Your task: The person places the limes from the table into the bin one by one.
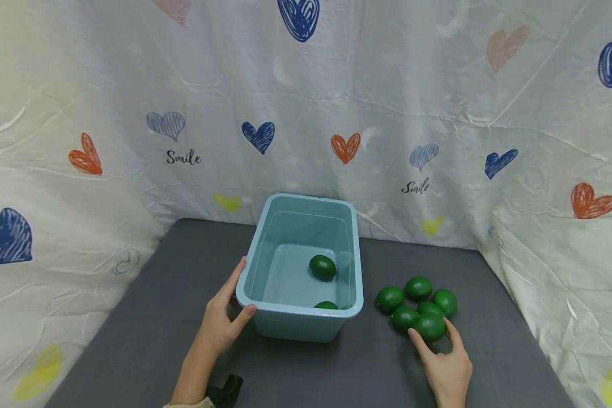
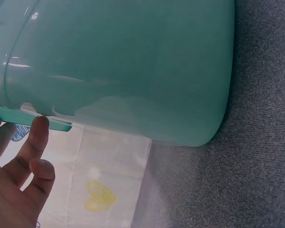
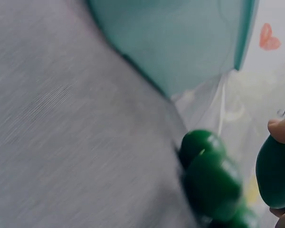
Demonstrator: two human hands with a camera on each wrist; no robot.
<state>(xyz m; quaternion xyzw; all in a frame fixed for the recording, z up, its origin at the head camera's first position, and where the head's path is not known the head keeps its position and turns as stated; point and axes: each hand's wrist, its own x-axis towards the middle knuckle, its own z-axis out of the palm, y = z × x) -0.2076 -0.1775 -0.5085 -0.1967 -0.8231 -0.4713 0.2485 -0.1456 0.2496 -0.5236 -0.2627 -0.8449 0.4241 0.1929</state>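
A light blue plastic bin (image 1: 300,326) stands on the table with two dark green limes inside, one lime (image 1: 322,267) in full view and another lime (image 1: 326,305) partly hidden by the front rim. My left hand (image 1: 223,320) holds the bin's near left corner, thumb at the front rim and fingers along the left side. In the left wrist view, fingertips (image 2: 40,124) touch beneath the rim. My right hand (image 1: 446,362) pinches a lime (image 1: 429,327) between thumb and fingers; that lime also shows in the right wrist view, at the right edge.
Several more limes (image 1: 390,298) lie clustered right of the bin, beside the held one. A dark grey cloth (image 1: 367,368) covers the table. Behind and at both sides hangs a white curtain (image 1: 306,85) with printed hearts. A black object (image 1: 226,391) is near the left forearm.
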